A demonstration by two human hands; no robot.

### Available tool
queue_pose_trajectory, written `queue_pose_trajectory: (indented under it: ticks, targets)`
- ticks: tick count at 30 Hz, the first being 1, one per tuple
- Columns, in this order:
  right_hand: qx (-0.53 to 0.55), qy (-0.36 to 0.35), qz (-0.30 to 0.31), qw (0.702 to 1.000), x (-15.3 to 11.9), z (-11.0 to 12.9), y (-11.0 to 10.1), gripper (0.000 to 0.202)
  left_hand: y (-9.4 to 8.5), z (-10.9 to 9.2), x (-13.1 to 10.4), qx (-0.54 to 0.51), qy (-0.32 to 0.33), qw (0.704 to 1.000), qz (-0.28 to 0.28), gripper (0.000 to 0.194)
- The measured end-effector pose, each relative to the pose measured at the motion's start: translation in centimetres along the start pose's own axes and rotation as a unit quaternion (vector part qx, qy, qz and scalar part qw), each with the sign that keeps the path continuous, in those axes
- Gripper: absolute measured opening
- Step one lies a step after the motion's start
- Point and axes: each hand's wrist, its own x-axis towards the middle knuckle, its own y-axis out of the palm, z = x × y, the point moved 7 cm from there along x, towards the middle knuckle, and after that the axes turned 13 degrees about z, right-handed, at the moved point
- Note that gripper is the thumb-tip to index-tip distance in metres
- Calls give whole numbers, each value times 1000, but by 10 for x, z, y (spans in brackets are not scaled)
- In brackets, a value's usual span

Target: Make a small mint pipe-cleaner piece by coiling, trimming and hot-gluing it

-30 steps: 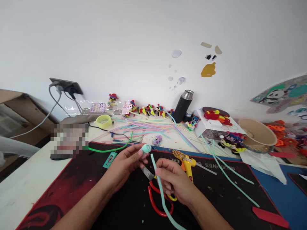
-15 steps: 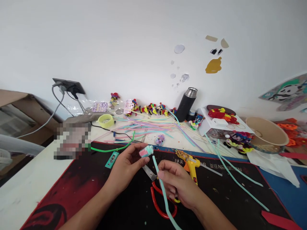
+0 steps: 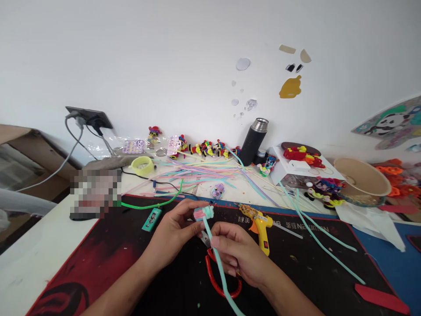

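My left hand (image 3: 179, 230) pinches a small coiled pipe-cleaner piece (image 3: 203, 213), pink on one side and mint on the other, between thumb and fingers. A long mint pipe cleaner (image 3: 221, 270) is pinched in my right hand (image 3: 235, 248). Its upper end lies against the coiled piece, and its lower end runs down out of view. Whether the two are joined I cannot tell. Beneath my hands lie scissors with red handles (image 3: 213, 287), partly covered by my fingers. A yellow glue gun (image 3: 262, 228) rests just beyond my right hand, a clear glue stick in its back.
A black mat (image 3: 296, 281) covers the near table. Behind it lie many pastel pipe cleaners (image 3: 197, 173), a small purple figure (image 3: 217, 191) and a yellow tape roll (image 3: 142, 166). A black flask (image 3: 253, 142) leans near the wall. A teal box (image 3: 152, 219) is left of my hands.
My right hand has moved slightly left and up, bringing the mint pipe cleaner's end onto the coiled piece. The coiled piece has turned a little in my left hand.
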Motion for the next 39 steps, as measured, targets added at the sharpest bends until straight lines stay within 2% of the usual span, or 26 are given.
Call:
queue_pose_trajectory:
  ticks: [7,13,26,31,39]
  targets:
    - [3,1,-12,1000,-1,2,-1,43,1,-1,-1,-9,-3,1000,-6,33]
    - [0,-1,-7,1000,0,2,0,42,3,0,-1,-30,-29,999,-3,43]
    - [7,-6,-9,1000,0,1,-1,39,3,10,-3,-106,-44,993,19,42]
    - [10,-10,-10,1000,0,2,-2,39,5,9,-2,-104,-43,993,29,38]
    - [10,-4,-30,999,0,3,-8,41,8,9,-4,-152,-65,986,37,48]
